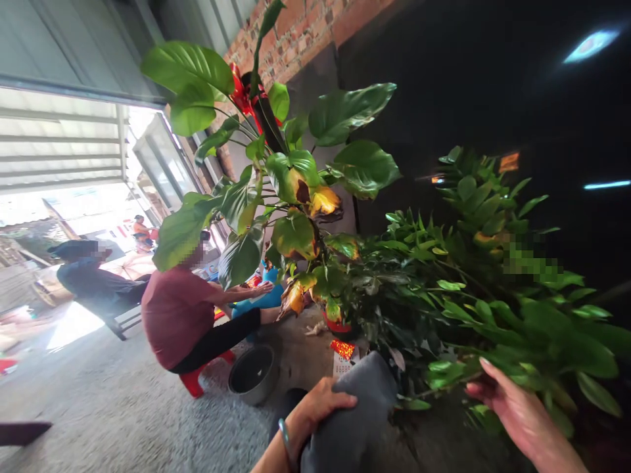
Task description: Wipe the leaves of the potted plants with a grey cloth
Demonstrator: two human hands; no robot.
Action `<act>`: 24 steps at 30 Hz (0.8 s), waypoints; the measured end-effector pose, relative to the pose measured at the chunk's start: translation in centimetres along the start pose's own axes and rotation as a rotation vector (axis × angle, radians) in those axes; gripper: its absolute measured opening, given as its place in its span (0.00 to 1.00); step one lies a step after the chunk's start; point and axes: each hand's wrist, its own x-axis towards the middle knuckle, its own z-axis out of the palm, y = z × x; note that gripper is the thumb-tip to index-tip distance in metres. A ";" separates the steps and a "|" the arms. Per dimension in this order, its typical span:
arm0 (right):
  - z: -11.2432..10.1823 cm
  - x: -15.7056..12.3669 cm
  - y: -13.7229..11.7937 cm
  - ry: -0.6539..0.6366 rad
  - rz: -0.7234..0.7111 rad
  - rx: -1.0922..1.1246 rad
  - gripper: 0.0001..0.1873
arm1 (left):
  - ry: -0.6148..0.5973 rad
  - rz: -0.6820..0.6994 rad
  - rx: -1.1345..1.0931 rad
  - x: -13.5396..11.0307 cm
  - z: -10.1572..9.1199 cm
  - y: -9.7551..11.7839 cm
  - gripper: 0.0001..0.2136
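My left hand (325,402), with a pale bangle (284,435) at the wrist, lies over my grey-trousered knee (367,401). It holds nothing, and its fingers rest on the cloth. To the right, my right hand (500,394) reaches among the glossy green leaves of a bushy plant (473,322). Its thumb and fingers are apart, close to a low leafy stem; whether they touch it I cannot tell. Ahead stands a tall broad-leaved plant (296,171), with several leaves yellowed and browned. A red ribbon (241,95) is tied near its top.
A person in a dark red shirt (175,315) sits on a red stool (192,383) beside a dark basin (252,374). Farther left another person (96,279) sits on a chair. A red shiny piece (342,349) and printed paper (345,364) lie beyond my knee.
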 end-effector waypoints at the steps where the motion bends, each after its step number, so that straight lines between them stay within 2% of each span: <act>1: -0.2 -0.1 -0.1 0.001 0.002 -0.006 0.27 | 0.022 -0.014 -0.016 -0.4 -0.2 -0.4 0.18; 3: -0.5 -0.1 -0.2 -0.007 0.011 -0.027 0.27 | 0.089 -0.032 -0.063 -0.9 -0.3 -0.5 0.19; 7: -0.7 -0.2 -0.2 -0.045 0.042 -0.077 0.27 | 0.144 -0.025 -0.162 -0.7 0.7 -0.4 0.20; 12: -0.4 -0.1 0.1 0.017 0.098 -0.147 0.27 | 0.063 -0.052 -0.178 0.3 2.4 -2.2 0.19; 16: -0.5 0.1 0.2 0.098 0.132 -0.275 0.24 | 0.016 -0.079 -0.150 0.8 2.6 -3.4 0.19; 20: -0.7 0.1 0.1 0.136 0.101 -0.295 0.24 | 0.033 -0.060 -0.171 1.8 1.8 -2.8 0.24; 24: -0.4 0.6 0.1 0.096 0.023 -0.176 0.24 | 0.093 -0.071 -0.242 2.7 1.4 -1.2 0.23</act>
